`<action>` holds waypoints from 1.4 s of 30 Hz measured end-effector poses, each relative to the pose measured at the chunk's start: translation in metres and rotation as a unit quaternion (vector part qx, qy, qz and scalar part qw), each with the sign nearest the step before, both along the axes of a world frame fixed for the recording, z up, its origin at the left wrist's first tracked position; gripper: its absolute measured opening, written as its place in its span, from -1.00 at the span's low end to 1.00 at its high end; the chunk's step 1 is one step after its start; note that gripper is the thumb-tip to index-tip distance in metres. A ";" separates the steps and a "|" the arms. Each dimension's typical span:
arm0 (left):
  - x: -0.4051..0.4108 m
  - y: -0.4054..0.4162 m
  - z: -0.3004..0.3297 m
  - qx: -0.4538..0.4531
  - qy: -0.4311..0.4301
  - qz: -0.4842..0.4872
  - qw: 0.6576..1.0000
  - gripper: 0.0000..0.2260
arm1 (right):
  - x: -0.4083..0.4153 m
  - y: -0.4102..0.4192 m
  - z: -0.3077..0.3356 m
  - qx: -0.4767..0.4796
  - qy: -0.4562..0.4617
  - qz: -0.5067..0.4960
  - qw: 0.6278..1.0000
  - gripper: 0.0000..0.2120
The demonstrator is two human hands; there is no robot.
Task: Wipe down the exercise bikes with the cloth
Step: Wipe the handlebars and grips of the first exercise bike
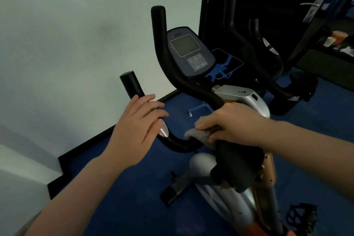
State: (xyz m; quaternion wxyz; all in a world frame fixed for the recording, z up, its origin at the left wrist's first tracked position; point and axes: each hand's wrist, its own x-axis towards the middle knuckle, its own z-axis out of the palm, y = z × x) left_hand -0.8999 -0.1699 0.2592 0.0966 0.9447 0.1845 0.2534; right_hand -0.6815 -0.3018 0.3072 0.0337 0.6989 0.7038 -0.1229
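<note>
While we look down at the silver-and-orange exercise bike w/ black foam handlebars point(226, 193), our left hand point(138, 126) is wrapped around the near-left black handlebar grip point(132, 86), fingers curled over it just above the chrome pulse-sensor pad point(164, 130). Our right hand point(235, 126) is clenched on the grey fabric cloth point(197, 134), pressing it onto the handlebar tube just ahead of the black padded block point(237, 159) at the stem; cloth bunches out past the fingertips toward the left. Far-left handlebar horn point(161, 30) stands upright beside the dark-blue oval console w/ grey LCD screen point(188, 51). Bike sits on blue carpet floor point(134, 197), close to the pale wall point(76, 34) w/ black skirting point(92, 140). Black front stabiliser foot point(176, 188) rests on the carpet. Black cage pedal point(300, 214) shows lower right. Second bike w/ black handlebars point(254, 48) stands behind, to the right, mostly dark, details unclear. Metal door handle point(312, 5) top right.
</note>
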 end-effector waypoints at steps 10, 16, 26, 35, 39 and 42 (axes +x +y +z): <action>-0.004 0.047 0.027 0.155 0.080 -0.070 0.982 -0.68 | -0.105 -0.002 -0.024 0.111 0.008 -0.170 0.979 -0.70; -0.008 0.067 0.036 0.031 -0.045 -0.077 0.996 -0.63 | -0.148 0.061 -0.025 0.234 0.024 -0.287 0.929 -0.68; -0.017 0.060 0.031 -0.149 -0.117 -0.073 0.979 -0.60 | -0.147 0.083 -0.021 0.274 0.000 -0.305 0.912 -0.71; -0.018 0.063 0.030 -0.126 -0.112 -0.080 0.982 -0.60 | -0.140 0.084 -0.010 0.291 0.093 -0.289 0.907 -0.75; -0.016 0.063 0.028 -0.113 -0.117 -0.071 0.984 -0.62 | -0.139 0.105 -0.001 0.287 0.110 -0.285 0.908 -0.82; -0.017 0.063 0.028 -0.115 -0.114 -0.079 0.984 -0.61 | -0.138 0.077 -0.013 0.298 0.110 -0.282 0.905 -0.73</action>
